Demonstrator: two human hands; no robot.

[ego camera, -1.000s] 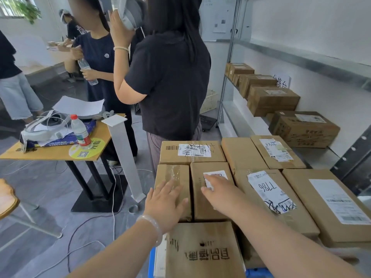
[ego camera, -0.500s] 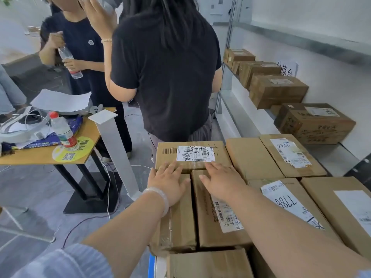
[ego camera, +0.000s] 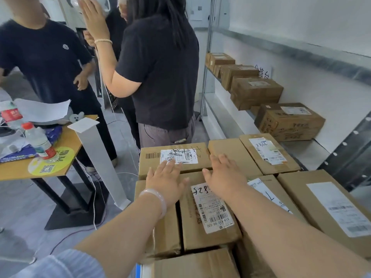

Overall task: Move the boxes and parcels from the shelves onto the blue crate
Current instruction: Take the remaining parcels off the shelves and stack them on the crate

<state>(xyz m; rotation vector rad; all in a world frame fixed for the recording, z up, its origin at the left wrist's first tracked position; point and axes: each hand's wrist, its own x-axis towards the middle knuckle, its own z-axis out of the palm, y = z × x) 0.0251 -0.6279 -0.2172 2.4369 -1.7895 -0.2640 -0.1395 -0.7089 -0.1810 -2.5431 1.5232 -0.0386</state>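
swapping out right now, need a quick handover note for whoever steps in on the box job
Left hand: open, lying flat across box tops, fingertips on a far box's label.
Right hand: open, flat on the tops beside it. Neither hand grips anything.
Things: the stacked boxes sit tight together over the blue crate, of which only a sliver shows at the bottom edge.
Done: that layer is loaded.
Left: at least four shelf boxes sit on the shelf to the right, waiting to be brought over.

The label (ego camera: 215, 215) on the middle box (ego camera: 190, 229) reads "516-K20 00 030" under its barcode. A paper wall sign (ego camera: 263, 72) says "分拣台". The yellow sticker (ego camera: 50, 161) on the table (ego camera: 12, 169) shows "光临" and a QR code.
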